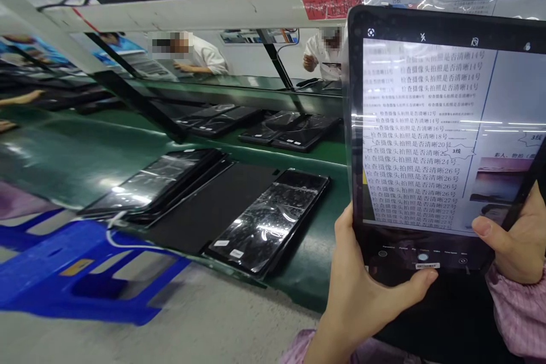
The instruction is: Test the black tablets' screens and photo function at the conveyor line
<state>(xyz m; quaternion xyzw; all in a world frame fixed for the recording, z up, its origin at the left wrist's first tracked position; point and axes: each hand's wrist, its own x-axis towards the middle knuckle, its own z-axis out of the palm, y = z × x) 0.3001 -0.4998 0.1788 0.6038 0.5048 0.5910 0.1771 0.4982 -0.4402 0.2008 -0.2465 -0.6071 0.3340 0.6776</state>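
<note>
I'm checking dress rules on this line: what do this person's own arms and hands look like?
The left hand and right hand are bare, with no gloves. Pink, finely striped sleeves cover the arms, gathered at the cuff.

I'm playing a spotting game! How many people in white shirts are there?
2. One person is behind the green conveyor belt, left of the middle; the other person stands farther right, just beside the tablet. More could be hidden behind the tablet.
</note>
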